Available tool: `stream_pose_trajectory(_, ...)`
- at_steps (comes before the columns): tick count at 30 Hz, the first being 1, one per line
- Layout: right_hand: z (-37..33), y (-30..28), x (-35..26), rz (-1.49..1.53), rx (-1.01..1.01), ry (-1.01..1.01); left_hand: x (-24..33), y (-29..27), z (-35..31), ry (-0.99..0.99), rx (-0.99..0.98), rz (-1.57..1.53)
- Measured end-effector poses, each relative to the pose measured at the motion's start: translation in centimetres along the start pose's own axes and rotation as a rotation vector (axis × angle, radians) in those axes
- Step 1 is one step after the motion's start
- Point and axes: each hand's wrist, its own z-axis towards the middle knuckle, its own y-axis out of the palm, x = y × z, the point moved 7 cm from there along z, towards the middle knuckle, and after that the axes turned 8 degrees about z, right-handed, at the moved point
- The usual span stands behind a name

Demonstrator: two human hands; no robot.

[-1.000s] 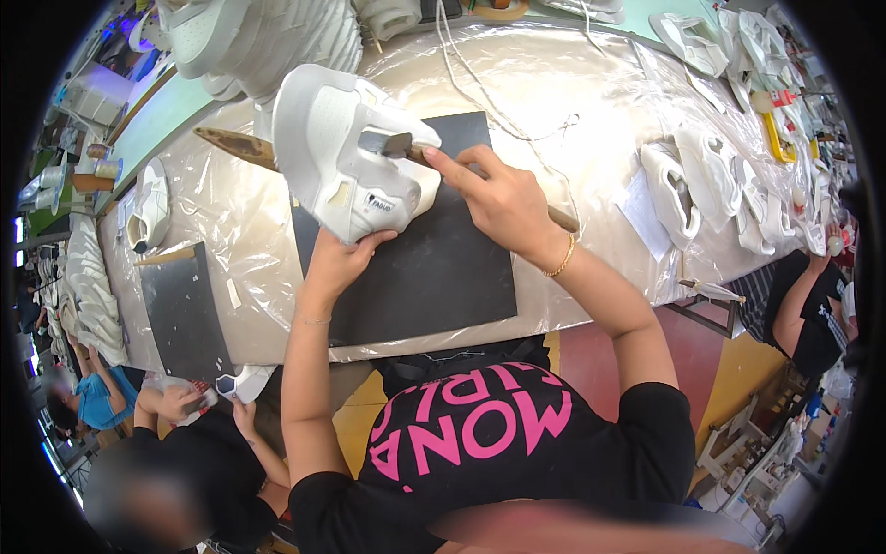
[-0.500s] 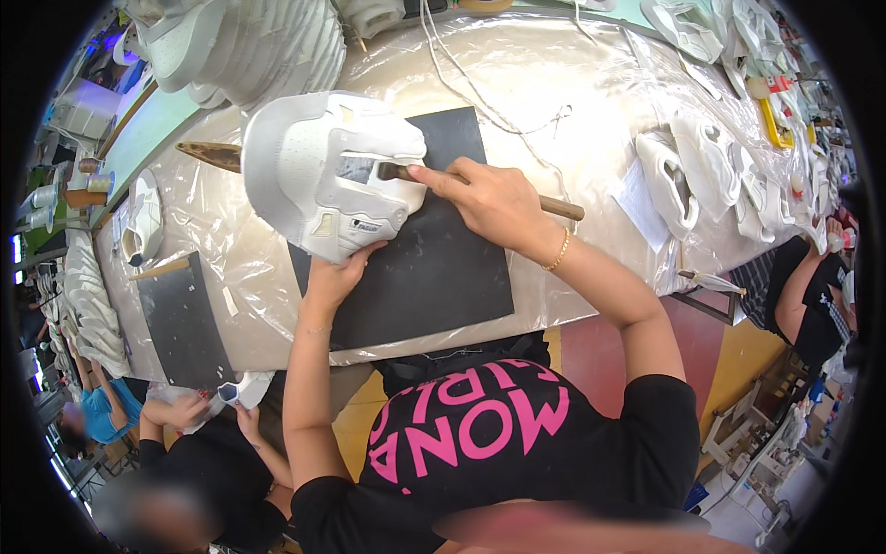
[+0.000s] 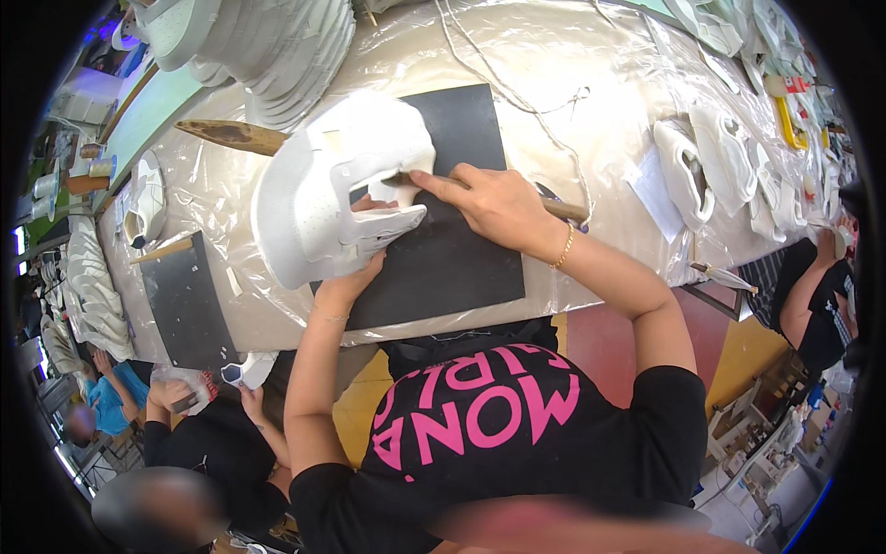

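Note:
A white shoe upper [image 3: 318, 189] is held tilted above a black board [image 3: 434, 286] on the table. My left hand [image 3: 346, 288] grips it from beneath, and some fingers show through the upper's opening. My right hand [image 3: 503, 205] is closed around a brush [image 3: 561, 210] with a wooden handle. Its dark tip rests at the edge of the opening, with my index finger stretched along it. A pointed wooden stick [image 3: 231, 136] lies on the table, partly hidden behind the upper.
Clear plastic sheeting covers the table [image 3: 572, 138]. Stacked white uppers [image 3: 277, 55] stand at the far left; more uppers [image 3: 715, 166] lie to the right beside a paper sheet [image 3: 657, 198]. A string [image 3: 531, 109] trails across the back. A co-worker [image 3: 208, 443] sits at my left.
The upper has tipped and turned in my left hand, so its opening now shows my fingers through it. The brush tip remains at the opening's edge.

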Motion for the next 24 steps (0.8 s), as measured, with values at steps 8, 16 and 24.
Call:
stream_pose_trajectory(8,0.3,0.1,-0.6,-0.086,-0.111,0.010,-0.5,-0.7,0.0,-0.149,0.032,-0.116)
stream_pose_trajectory(16,0.6,-4.1,0.3,-0.070,0.233,-0.031,0.3,-3.9,2.6,-0.262,-0.116,-0.231)
stream_pose_trajectory(24,-0.6,-3.6,1.7,-0.104,0.169,0.149,0.5,-5.0,5.9,-0.363,-0.365,-0.144)
